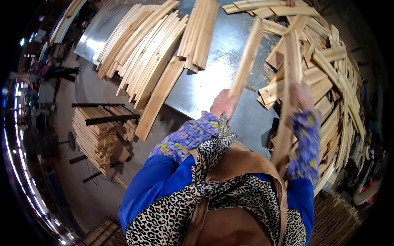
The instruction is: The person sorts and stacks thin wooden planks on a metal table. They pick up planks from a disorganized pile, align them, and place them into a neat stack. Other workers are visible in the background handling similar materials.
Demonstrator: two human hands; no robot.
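My left hand [223, 102] is closed around the near end of a long, narrow wooden board [248, 55], which points away from me over the metal table [201, 92]. To the right, my right hand [301, 97], blurred by motion, is closed on the edge of another wooden board [292, 57]. That second board runs lengthwise from the pile down toward my waist, and its near part is blurred too. Beneath and beside it lies a jumbled heap of wooden boards [324, 82]. Flowered sleeves cover both my forearms.
Rows of boards [152, 49] lie side by side on the table's left, some overhanging its edge. A small stack [199, 35] sits beside them. Lower left, more boards are piled on a dark metal rack [96, 133]. Another person's hand [289, 3] touches boards at the far edge.
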